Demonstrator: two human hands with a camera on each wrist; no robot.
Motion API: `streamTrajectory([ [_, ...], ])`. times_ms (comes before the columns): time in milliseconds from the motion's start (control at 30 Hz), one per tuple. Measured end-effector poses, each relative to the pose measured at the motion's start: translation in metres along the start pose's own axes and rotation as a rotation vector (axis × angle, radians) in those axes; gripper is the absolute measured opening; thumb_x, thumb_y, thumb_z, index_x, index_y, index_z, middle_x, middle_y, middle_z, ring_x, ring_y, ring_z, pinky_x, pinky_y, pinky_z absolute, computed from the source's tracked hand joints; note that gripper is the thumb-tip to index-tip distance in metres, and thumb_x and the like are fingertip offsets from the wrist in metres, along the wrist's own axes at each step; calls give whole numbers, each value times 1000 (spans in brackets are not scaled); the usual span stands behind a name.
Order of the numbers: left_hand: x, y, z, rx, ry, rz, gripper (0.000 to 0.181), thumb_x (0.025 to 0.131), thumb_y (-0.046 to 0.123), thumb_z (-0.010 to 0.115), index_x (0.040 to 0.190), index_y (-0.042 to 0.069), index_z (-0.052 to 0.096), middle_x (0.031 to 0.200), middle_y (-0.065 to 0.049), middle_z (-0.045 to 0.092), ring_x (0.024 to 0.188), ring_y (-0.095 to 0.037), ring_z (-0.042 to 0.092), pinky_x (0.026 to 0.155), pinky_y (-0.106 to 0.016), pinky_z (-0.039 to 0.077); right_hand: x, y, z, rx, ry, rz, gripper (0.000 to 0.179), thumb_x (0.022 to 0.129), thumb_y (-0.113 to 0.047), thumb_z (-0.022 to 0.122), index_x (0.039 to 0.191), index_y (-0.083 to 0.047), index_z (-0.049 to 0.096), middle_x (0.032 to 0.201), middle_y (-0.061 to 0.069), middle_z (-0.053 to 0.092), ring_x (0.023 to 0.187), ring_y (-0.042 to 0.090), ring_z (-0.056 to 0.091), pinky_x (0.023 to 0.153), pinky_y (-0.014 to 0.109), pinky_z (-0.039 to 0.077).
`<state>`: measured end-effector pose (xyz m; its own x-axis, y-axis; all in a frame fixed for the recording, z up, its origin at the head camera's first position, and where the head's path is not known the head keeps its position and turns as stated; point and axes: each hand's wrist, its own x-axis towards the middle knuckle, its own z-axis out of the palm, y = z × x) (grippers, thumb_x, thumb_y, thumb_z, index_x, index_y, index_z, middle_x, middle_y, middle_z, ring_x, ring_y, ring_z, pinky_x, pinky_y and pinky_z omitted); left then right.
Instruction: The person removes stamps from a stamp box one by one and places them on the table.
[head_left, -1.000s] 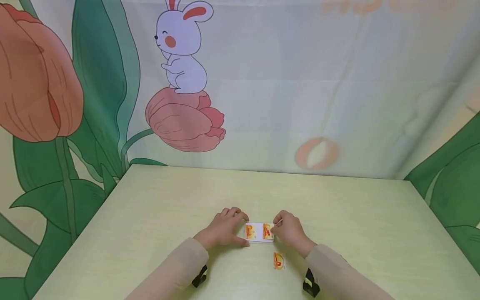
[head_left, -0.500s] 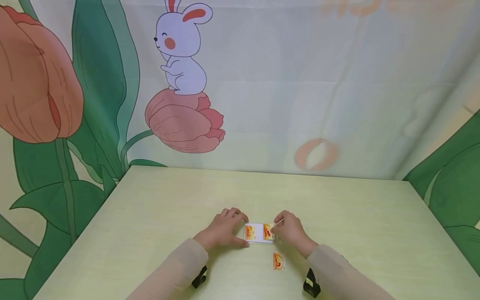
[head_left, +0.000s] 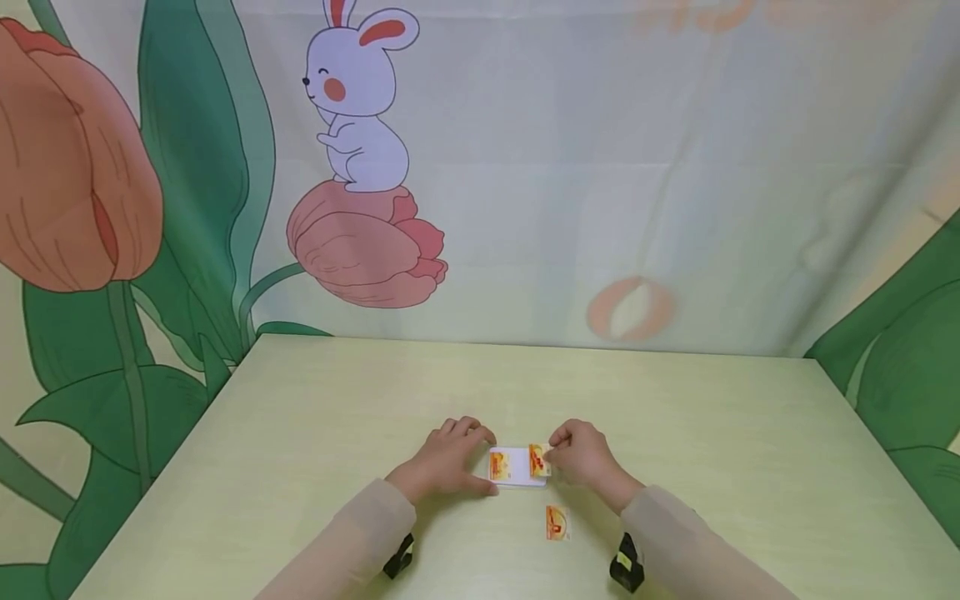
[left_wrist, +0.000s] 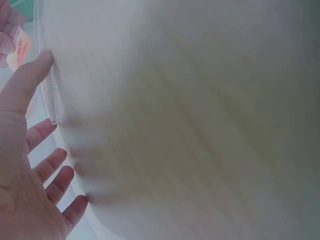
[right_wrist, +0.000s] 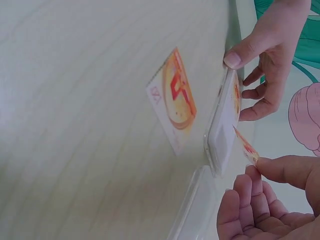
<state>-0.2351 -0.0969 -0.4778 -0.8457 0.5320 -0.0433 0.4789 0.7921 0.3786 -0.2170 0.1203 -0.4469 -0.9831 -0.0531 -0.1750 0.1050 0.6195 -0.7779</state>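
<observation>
My left hand (head_left: 448,457) steadies a flat white case (head_left: 519,467) on the table, thumb at its near-left corner and index finger at its far-left corner. Its other fingers are spread in the left wrist view. A small orange-yellow picture stamp (head_left: 499,465) lies on the case's left part. Over the right end, my right hand (head_left: 585,457) pinches a similar stamp (right_wrist: 247,148) by its edge between thumb and index finger, and the stamp stands tilted to the case in the right wrist view. A third stamp (head_left: 557,523), its edge toothed, lies on the table nearer me.
A clear plastic piece (right_wrist: 192,207), like a lid, lies by the case's right end in the right wrist view. The pale wooden table (head_left: 360,392) reaches back to a printed curtain (head_left: 525,208) with a rabbit and tulips.
My right hand has shifted the pinched stamp slightly up and to the right, showing more of the white case beneath. My left hand and the loose stamp stay in place.
</observation>
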Motion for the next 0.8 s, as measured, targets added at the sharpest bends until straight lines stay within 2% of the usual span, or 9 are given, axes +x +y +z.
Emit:
streamTrajectory([
  [300,-1,1,0,6,0,-5,61,70,50,73,119,21,50,126,-5,45,111,-26,41,93,-46,35,1,0,-6,32,-17,36,14,79,-4,66,88,1,56,75,8,56,64,15,53,55,23,44],
  [567,0,2,0,0,-4,-3,60,70,49,74,118,21,50,125,-5,44,111,-26,40,93,-45,35,-5,-1,-11,50,0,17,13,79,-4,66,86,1,57,74,8,59,61,15,54,52,24,44],
  [800,-1,1,0,-8,-11,-10,61,70,49,73,119,21,50,126,-5,44,113,-27,40,94,-46,34,-11,1,-18,86,-27,11,13,79,-4,66,87,1,56,75,9,59,61,15,53,56,28,47],
])
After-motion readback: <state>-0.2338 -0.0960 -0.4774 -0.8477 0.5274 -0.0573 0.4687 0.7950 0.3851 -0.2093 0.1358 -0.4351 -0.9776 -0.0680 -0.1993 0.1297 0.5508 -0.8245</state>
